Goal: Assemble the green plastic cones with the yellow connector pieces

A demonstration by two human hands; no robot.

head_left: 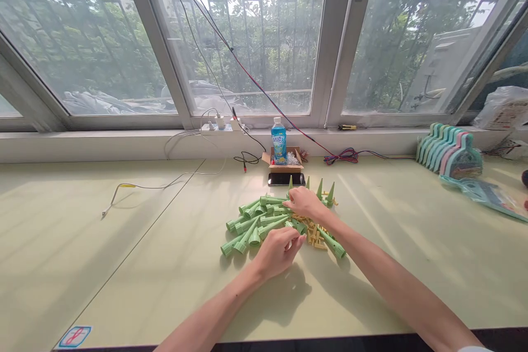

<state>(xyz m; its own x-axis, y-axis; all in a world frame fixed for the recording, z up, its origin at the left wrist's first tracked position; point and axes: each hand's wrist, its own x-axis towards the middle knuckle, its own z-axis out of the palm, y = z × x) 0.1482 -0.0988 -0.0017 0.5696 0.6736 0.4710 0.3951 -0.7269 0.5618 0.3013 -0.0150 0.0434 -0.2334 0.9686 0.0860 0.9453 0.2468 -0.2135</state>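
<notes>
A heap of pale green hollow cones (245, 224) lies on its side on the table, with several more cones (319, 189) standing upright behind. Small yellow plastic pieces (317, 239) are scattered among and beside the cones. My right hand (304, 202) reaches over the back of the heap, fingers curled closed; an upright cone tip (290, 181) shows just behind it, and I cannot tell whether the hand grips it. In front of the heap, my left hand (277, 252) is closed in a pinch near the yellow pieces. Whatever its fingertips hold is hidden.
Behind the heap lie a black phone (285, 179) and a small cardboard box (296, 167) with a blue bottle (279, 142). Cables (344, 157) run along the sill. At right stand several pastel paddle-shaped items (447, 151) beside a flat turquoise one (482, 195).
</notes>
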